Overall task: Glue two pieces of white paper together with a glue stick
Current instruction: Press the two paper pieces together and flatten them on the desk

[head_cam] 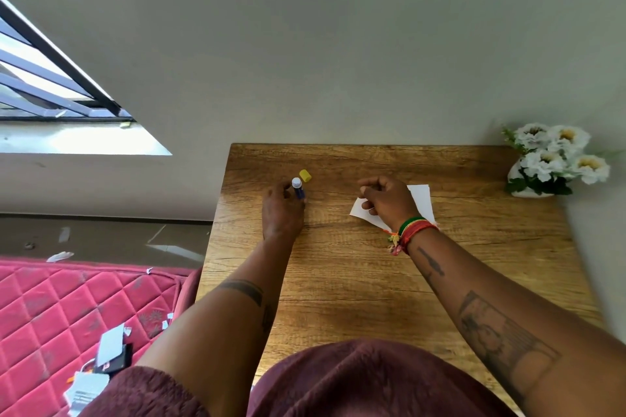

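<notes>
Here the left hand (283, 210) holds the glue stick (298, 189), fingers wrapped round the blue barrel, the white tip bare and pointing up and slightly toward the far edge of the tabletop (338, 281). The barrel's long axis stands near upright, its base down at the wood or just above; which, I cannot tell. The yellow cap (305, 175) lies off the stick, just beyond it toward the far edge, apart from the hand.

The right hand (384, 200) rests loosely curled over the white paper (421, 196), fingers bent, thumb side lifted; whether it pinches a sheet or only presses down is hidden by the palm. The paper lies flat, corners showing on both sides of the hand, nearer the right edge. It may be two sheets overlapped; the layers cannot be told apart.

The relation that matters: the paper lies to the right of the glue stick, well apart, with bare wood between. Likely next, the left hand carries the tip across while the right steadies the sheet.
</notes>
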`<move>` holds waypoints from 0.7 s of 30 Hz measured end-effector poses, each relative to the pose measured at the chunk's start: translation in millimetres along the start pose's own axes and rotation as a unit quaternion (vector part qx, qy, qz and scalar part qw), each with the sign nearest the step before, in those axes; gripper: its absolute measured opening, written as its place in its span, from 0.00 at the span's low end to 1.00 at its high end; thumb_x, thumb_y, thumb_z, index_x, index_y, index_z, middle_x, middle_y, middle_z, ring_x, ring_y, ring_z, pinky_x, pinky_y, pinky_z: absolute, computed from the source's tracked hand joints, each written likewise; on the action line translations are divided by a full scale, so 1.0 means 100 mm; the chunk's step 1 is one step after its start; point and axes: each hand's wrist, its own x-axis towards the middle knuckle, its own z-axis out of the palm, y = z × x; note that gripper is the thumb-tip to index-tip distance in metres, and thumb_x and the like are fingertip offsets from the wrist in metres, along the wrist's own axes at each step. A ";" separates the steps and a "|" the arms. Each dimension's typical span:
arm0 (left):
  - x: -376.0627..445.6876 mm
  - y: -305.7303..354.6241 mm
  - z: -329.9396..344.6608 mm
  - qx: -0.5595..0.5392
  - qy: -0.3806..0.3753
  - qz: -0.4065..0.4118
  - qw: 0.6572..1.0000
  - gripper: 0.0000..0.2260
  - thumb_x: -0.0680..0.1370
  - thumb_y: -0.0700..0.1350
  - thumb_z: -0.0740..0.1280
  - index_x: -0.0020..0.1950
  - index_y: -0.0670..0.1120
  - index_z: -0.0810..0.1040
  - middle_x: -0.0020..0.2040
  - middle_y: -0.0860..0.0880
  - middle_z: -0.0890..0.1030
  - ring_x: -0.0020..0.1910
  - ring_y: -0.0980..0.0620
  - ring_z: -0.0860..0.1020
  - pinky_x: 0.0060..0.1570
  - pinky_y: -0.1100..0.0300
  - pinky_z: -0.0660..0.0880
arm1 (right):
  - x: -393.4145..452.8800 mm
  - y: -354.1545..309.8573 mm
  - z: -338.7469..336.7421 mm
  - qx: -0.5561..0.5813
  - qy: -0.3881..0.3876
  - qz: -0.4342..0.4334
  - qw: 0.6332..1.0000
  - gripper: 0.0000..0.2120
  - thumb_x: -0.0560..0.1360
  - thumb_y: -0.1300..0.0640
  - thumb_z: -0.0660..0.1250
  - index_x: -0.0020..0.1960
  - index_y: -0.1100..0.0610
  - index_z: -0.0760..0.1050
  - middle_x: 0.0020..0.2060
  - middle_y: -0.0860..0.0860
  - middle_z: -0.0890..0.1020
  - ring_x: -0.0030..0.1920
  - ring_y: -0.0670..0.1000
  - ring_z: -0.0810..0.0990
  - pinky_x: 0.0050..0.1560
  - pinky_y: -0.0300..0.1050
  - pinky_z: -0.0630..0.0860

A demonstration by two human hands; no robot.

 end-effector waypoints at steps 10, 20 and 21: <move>-0.45 0.10 0.28 0.041 -0.011 -0.050 0.998 0.06 0.79 0.48 0.68 0.50 0.50 0.72 0.50 0.49 0.79 0.44 0.52 0.74 0.39 0.58 0.69 | -0.13 0.16 -0.25 0.037 0.049 0.016 0.998 0.09 0.77 0.62 0.67 0.48 0.50 0.82 0.43 0.51 0.86 0.35 0.47 0.81 0.37 0.44 0.79; -0.65 0.69 0.80 0.102 -0.145 0.181 0.967 0.09 0.81 0.50 0.66 0.58 0.52 0.83 0.49 0.50 0.84 0.42 0.53 0.79 0.38 0.58 0.76 | -0.15 0.48 -0.75 -0.159 0.243 0.078 0.954 0.14 0.78 0.51 0.69 0.59 0.57 0.82 0.58 0.57 0.83 0.57 0.59 0.81 0.58 0.50 0.78; -0.64 0.74 0.84 0.104 -0.154 0.196 0.963 0.11 0.82 0.49 0.65 0.60 0.52 0.83 0.50 0.49 0.85 0.42 0.52 0.79 0.39 0.58 0.75 | -0.13 0.49 -0.77 -0.224 0.233 0.097 0.941 0.18 0.77 0.46 0.69 0.60 0.58 0.81 0.60 0.59 0.81 0.58 0.60 0.79 0.58 0.50 0.77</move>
